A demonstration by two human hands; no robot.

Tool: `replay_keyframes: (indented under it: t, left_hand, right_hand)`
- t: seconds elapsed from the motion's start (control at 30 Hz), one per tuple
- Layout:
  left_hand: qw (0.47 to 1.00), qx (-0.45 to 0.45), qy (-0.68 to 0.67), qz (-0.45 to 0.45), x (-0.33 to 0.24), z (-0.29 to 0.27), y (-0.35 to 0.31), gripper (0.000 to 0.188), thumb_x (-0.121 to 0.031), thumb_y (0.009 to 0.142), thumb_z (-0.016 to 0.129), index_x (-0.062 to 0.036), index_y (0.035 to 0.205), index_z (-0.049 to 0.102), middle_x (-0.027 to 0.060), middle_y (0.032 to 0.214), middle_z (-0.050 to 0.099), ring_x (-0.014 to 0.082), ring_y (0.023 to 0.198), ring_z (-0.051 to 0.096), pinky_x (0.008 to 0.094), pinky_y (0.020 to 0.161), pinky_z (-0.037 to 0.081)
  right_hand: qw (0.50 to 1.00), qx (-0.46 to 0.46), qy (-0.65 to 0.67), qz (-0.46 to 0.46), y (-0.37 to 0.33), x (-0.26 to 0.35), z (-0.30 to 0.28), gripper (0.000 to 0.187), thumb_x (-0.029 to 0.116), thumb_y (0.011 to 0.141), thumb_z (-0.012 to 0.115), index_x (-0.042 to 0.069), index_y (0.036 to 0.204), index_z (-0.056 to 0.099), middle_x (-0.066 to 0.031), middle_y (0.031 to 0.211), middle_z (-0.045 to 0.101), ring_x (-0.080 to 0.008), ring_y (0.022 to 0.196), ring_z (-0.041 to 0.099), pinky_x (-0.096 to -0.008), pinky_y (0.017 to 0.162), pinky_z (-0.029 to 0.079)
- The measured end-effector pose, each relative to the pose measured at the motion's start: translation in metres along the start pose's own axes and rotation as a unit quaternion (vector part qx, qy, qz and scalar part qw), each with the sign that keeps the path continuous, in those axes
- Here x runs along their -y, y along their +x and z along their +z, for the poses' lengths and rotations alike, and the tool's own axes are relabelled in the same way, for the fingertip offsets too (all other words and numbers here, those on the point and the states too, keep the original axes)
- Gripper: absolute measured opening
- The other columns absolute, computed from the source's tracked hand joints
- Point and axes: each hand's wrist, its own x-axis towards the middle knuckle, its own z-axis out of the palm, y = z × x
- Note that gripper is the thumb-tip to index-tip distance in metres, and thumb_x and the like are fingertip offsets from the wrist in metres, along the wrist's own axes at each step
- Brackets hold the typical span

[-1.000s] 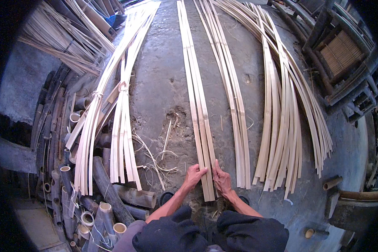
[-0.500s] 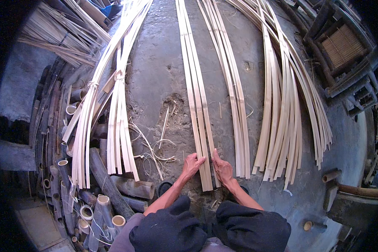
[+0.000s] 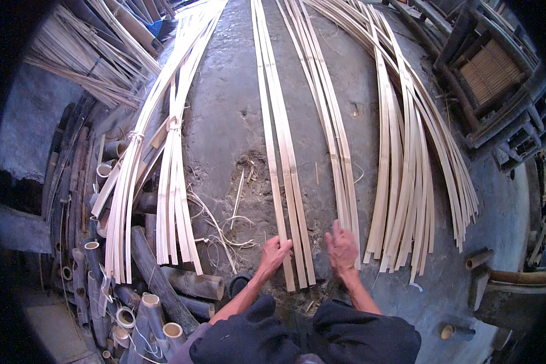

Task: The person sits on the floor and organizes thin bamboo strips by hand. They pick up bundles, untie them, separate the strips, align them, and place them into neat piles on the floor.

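My left hand (image 3: 275,253) is closed on the near part of a long, pale bamboo strip (image 3: 278,209), the leftmost of the middle group. Right of it, two more bamboo strips (image 3: 297,218) lie side by side, with a narrow gap from the held one. Over the near end of the neighbouring group of bamboo strips (image 3: 340,182) is my right hand (image 3: 343,249), slightly blurred, its fingers pointing away from me and apart. It covers part of those strips; whether it touches them I cannot tell.
Tied bundles of bamboo strips (image 3: 175,182) lie at the left, and a fanned pile of strips (image 3: 400,200) at the right. Cut bamboo tubes (image 3: 194,282) crowd the lower left. Thin shavings (image 3: 224,242) litter the grey floor. A dark bamboo-framed piece (image 3: 491,73) stands far right.
My right hand has moved right, from the middle strips to the neighbouring group. A gap has opened beside the leftmost middle strip, which my left hand still holds, now slightly nearer me.
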Motion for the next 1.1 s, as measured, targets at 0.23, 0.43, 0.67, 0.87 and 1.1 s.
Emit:
replay_keyframes:
  t: [0.23,0.43,0.67,0.87,1.1]
  left_hand:
    - [0.974,-0.198,-0.103,0.040,-0.025,0.010,-0.021,0.033,-0.030,0.099,0.049,-0.0039,0.078,0.051,0.0008,0.055,0.049,0.0089,0.046,0.049,0.0259,0.041,0.039]
    - [0.981,-0.181,-0.069,0.004,-0.022,-0.004,-0.002,0.033,-0.030,0.099,0.047,-0.0037,0.079,0.051,0.0012,0.056,0.049,0.0098,0.046,0.049,0.0274,0.042,0.040]
    - [0.966,-0.230,0.114,0.037,-0.018,-0.015,0.004,0.025,-0.022,0.092,0.056,-0.0004,0.105,0.053,0.0119,0.087,0.055,0.0218,0.077,0.057,0.0367,0.070,0.048]
    - [0.904,-0.170,0.317,0.232,-0.030,0.001,0.004,0.064,-0.021,0.085,0.062,-0.0013,0.140,0.036,0.0211,0.144,0.032,0.0358,0.134,0.032,0.0453,0.110,0.025]
    - [0.810,-0.033,0.514,0.282,-0.007,0.024,0.033,0.074,-0.038,0.088,0.058,-0.0043,0.147,0.028,0.0137,0.156,0.018,0.0274,0.145,0.014,0.0469,0.116,0.010]
  right_hand:
    - [0.999,-0.043,0.002,0.009,0.008,-0.060,0.009,0.053,0.028,0.082,0.067,0.003,0.127,0.053,-0.0157,0.102,0.056,-0.0338,0.098,0.054,-0.0435,0.084,0.046]
    - [0.999,-0.037,0.011,0.028,0.009,-0.042,-0.002,0.045,0.021,0.081,0.067,0.003,0.120,0.056,-0.0169,0.104,0.056,-0.0354,0.099,0.054,-0.0442,0.085,0.046]
    - [0.972,-0.032,0.190,0.138,0.011,-0.026,-0.035,0.039,0.021,0.089,0.061,0.003,0.122,0.052,-0.0193,0.099,0.064,-0.0376,0.082,0.064,-0.0464,0.072,0.051]
    - [0.939,-0.143,0.311,0.032,0.001,0.010,-0.068,0.045,0.024,0.095,0.056,0.003,0.134,0.047,-0.0181,0.093,0.065,-0.0203,0.072,0.063,-0.0322,0.066,0.050]
    - [0.929,-0.027,0.362,0.071,0.002,0.024,-0.018,0.046,0.019,0.097,0.054,0.004,0.139,0.044,-0.0057,0.072,0.050,-0.0118,0.062,0.044,-0.0267,0.058,0.042]
